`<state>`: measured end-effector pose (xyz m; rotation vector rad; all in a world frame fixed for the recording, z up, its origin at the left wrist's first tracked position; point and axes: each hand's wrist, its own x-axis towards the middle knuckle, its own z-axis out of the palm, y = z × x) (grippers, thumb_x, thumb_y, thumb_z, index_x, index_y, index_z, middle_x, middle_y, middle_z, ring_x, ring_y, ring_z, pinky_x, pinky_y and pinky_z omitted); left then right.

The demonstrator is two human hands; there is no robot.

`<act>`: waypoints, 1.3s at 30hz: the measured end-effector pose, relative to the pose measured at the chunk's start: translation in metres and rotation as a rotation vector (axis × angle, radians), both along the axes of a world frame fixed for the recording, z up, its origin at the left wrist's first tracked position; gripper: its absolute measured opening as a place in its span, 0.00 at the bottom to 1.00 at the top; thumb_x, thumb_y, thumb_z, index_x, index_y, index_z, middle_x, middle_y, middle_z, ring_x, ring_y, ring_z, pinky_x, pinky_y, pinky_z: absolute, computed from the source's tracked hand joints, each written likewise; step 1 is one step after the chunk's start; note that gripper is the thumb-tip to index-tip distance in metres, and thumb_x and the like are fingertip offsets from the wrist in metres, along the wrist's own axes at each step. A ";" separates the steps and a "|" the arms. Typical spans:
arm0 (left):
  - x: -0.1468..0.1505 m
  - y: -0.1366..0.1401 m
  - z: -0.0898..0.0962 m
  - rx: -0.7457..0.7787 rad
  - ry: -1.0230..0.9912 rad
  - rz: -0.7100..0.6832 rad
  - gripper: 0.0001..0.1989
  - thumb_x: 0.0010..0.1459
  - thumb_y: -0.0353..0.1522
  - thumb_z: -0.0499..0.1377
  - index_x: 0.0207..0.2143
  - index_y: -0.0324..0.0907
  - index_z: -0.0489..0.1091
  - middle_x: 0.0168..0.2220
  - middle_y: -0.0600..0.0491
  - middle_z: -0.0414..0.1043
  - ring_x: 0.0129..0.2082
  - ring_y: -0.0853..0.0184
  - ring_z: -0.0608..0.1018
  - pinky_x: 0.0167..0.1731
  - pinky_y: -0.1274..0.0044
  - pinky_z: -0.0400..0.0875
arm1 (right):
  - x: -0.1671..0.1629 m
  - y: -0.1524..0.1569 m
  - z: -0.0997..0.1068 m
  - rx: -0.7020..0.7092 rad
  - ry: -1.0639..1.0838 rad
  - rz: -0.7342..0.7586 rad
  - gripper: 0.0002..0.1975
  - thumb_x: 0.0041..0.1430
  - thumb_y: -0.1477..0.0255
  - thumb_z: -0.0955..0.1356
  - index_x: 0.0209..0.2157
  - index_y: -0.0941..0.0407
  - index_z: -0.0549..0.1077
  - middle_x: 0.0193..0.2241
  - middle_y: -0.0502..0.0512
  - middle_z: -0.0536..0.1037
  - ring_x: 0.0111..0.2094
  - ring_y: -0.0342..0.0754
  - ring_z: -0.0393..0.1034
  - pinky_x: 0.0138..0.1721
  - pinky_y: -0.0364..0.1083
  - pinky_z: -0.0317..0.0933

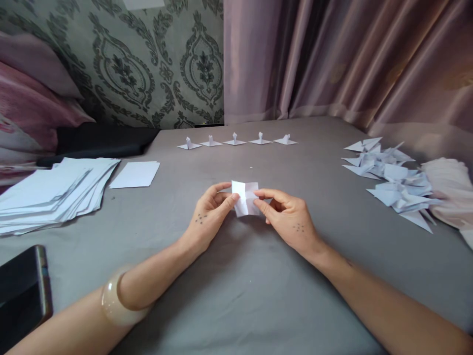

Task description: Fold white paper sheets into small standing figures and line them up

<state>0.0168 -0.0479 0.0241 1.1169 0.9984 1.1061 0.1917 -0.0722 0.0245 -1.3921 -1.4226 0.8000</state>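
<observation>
A small creased piece of white paper (245, 199) is held up at the centre of the view, above the grey cloth. My left hand (209, 209) pinches its left edge, thumb in front and fingers behind. On the opposite edge, my right hand (286, 214) grips the paper between thumb and index finger. Fold lines cross the sheet, and its two halves bend at the middle. Parts of my fingers are hidden behind the paper and the hands. A pale bangle (118, 301) circles my left forearm.
Several small folded paper figures (235, 139) stand in a row at the back. A heap of folded paper pieces (401, 177) lies right, beside pale fabric (449, 190). At left are stacked paper sheets (55, 192), square sheets (136, 174) and a phone (25, 286).
</observation>
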 end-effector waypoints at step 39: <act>0.003 -0.008 0.000 0.353 0.327 0.124 0.05 0.55 0.33 0.64 0.35 0.48 0.80 0.37 0.52 0.69 0.39 0.68 0.71 0.40 0.76 0.68 | -0.012 -0.005 -0.004 0.211 -0.159 -0.046 0.08 0.60 0.68 0.68 0.38 0.50 0.80 0.31 0.51 0.77 0.28 0.42 0.69 0.34 0.44 0.65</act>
